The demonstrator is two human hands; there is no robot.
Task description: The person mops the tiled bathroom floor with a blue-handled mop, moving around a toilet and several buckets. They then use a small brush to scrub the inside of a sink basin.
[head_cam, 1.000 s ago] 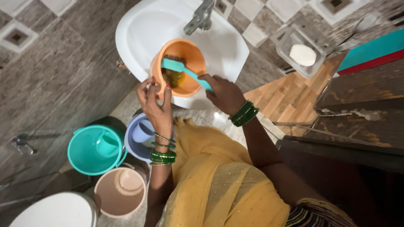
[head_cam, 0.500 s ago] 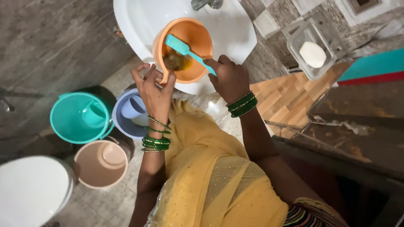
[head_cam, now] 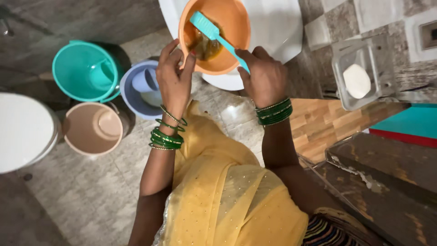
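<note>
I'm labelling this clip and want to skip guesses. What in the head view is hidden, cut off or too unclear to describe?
- Sink: its far part is cut off by the top edge.
- Brush bristles: face down in the orange mug, unseen.
- Brownish mass under the brush: too blurred to identify.
- Brush handle end: buried in the right hand.
- White lid: cut by the left edge.
- Left hand fingertips: partly behind the mug rim.

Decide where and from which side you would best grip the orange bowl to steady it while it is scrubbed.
Grip the orange bowl at its near-left rim, coming from the left, where the left hand pinches it now. That edge is bare; the brush in the right hand crosses the right side, and the sink lies behind.
</note>
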